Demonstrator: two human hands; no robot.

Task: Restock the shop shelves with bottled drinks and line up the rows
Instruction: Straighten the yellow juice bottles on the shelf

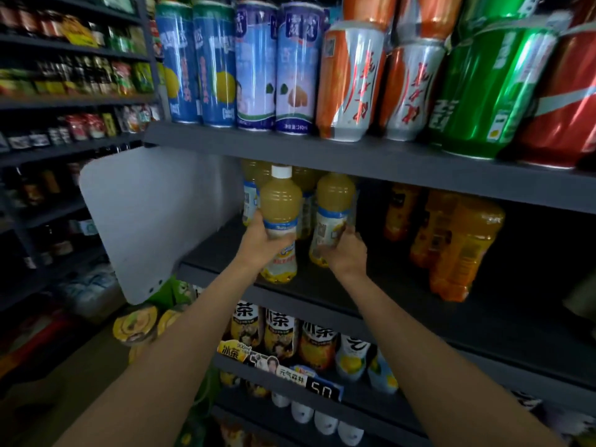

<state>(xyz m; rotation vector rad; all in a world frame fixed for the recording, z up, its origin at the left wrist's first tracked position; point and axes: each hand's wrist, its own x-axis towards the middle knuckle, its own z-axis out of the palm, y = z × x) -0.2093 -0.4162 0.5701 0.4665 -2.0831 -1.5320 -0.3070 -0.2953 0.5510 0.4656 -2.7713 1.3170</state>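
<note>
My left hand point(263, 241) grips a pale yellow juice bottle with a white cap point(280, 201) around its label, at the front left of the dark middle shelf point(322, 285). My right hand point(346, 253) holds the lower part of a second yellow juice bottle point(333, 204) just to the right of it; its cap is hidden under the shelf above. More bottles of the same drink point(254, 182) stand behind them. Both bottles look upright on the shelf or just above it.
Orange drink bottles point(458, 240) stand on the right of the same shelf, with bare shelf between. Tall cans point(258, 66) fill the shelf above. Iced tea bottles point(280, 330) line the shelf below. A grey end panel point(154, 214) borders the left side.
</note>
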